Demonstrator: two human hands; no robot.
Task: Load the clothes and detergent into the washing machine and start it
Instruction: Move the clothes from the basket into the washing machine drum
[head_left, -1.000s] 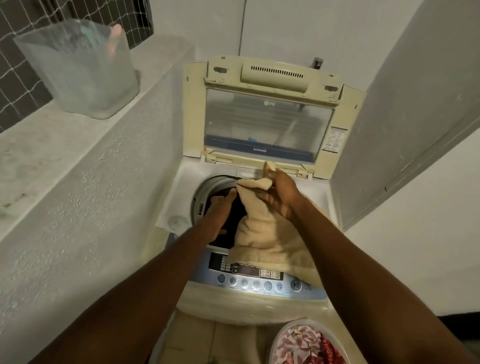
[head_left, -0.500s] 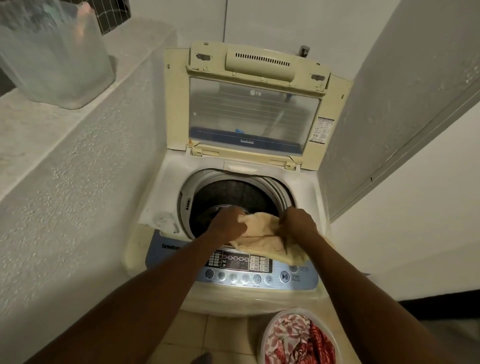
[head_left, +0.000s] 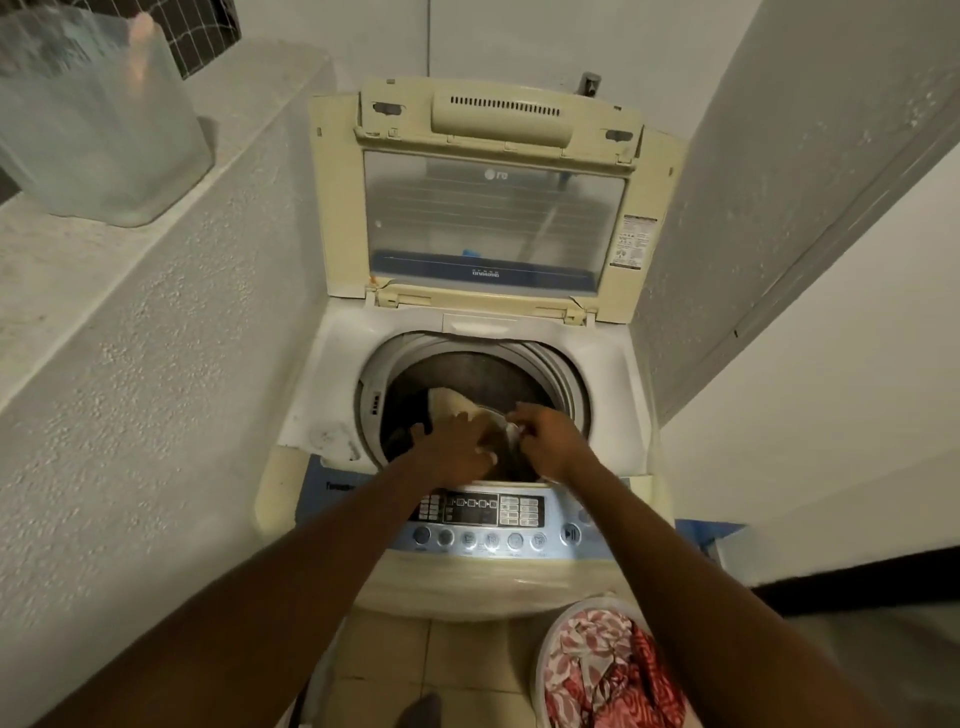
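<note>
A cream top-loading washing machine (head_left: 332, 395) stands with its lid (head_left: 493, 208) raised upright. A cream towel (head_left: 452, 402) lies inside the dark drum (head_left: 483, 374), partly hidden under my hands. My left hand (head_left: 452, 447) presses down on the towel at the drum's front edge. My right hand (head_left: 550, 441) is beside it over the drum, fingers pinched on a pale bit of the cloth. The control panel (head_left: 493, 519) with round buttons sits just below my wrists.
A white basket (head_left: 545, 670) of red and pink patterned clothes stands on the tiled floor at the lower right. A translucent plastic tub (head_left: 98, 124) sits on the ledge to the left. White walls close in on both sides of the machine.
The towel has gone from hanging over the drum's front rim to lying inside the drum. Both hands have followed it down and forward into the opening.
</note>
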